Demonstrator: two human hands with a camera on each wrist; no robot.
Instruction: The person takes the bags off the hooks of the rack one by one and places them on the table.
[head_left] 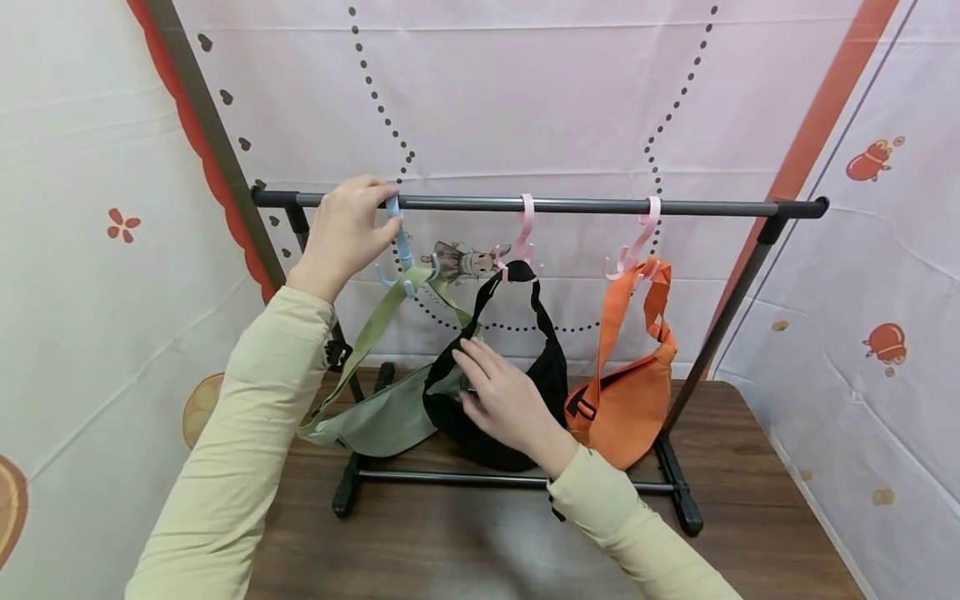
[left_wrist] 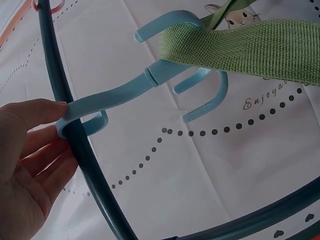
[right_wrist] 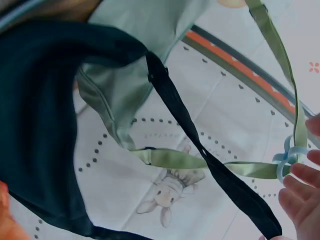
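At the left part of the black rail (head_left: 465, 203), my left hand (head_left: 348, 233) pinches the top of a light blue multi-prong hook (head_left: 403, 248). Its thumb lies on the hook's curve, and the other fingers are beside the rail in the left wrist view. The strap of a green sling bag (head_left: 390, 412) loops over the hook's prongs. My right hand (head_left: 506, 396), fingers extended, is in front of a black sling bag (head_left: 551, 371) that hangs from a pink hook (head_left: 527, 221). In the right wrist view, its fingers overlap the blue hook.
An orange sling bag (head_left: 630, 412) hangs from another pink hook (head_left: 648, 225) on the right. The rack's black feet (head_left: 686, 508) and lower bar (head_left: 457, 477) stand on a brown wooden table (head_left: 420, 542). Printed cloth (head_left: 525, 92) surrounds the back and sides.
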